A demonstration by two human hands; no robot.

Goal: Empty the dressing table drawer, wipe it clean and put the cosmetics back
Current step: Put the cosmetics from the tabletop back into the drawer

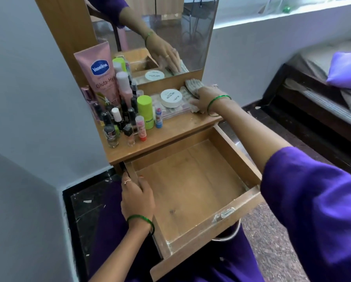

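Your drawer (pixel 193 192) is pulled right out and bare inside, long axis running from the table (pixel 170 133) toward you, handle end nearest you. Your left hand (pixel 137 197) grips its left wall. Your right hand (pixel 206 97) grasps the grey cloth (pixel 193 87) at the tabletop's back right corner. Cosmetics (pixel 121 117) crowd the top's left side, Vaseline tube (pixel 101 72) upright at the back
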